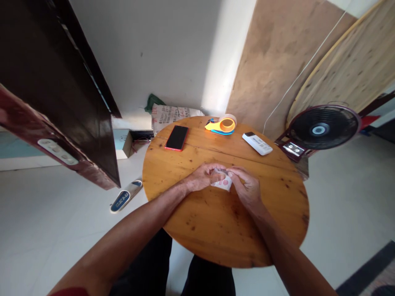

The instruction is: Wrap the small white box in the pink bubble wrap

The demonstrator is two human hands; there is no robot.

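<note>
Over the middle of a round wooden table (197, 205), both hands hold a small white packet with red print (224, 183). My left hand (205, 176) is closed on its left side, thumb lying across the front. At the upper right edge, the fingers of my right hand (245, 185) pinch the packet close to the left fingertips. Its top edge is partly hidden by the fingers. What the packet contains cannot be seen.
Toward the table's far side lie a red-edged phone (177, 137), an orange and blue tape dispenser (221, 124) and a white remote control (257, 143). A black fan (321, 128) stands to the right. A slipper (126, 196) lies on the floor at left, near a dark door (61, 82).
</note>
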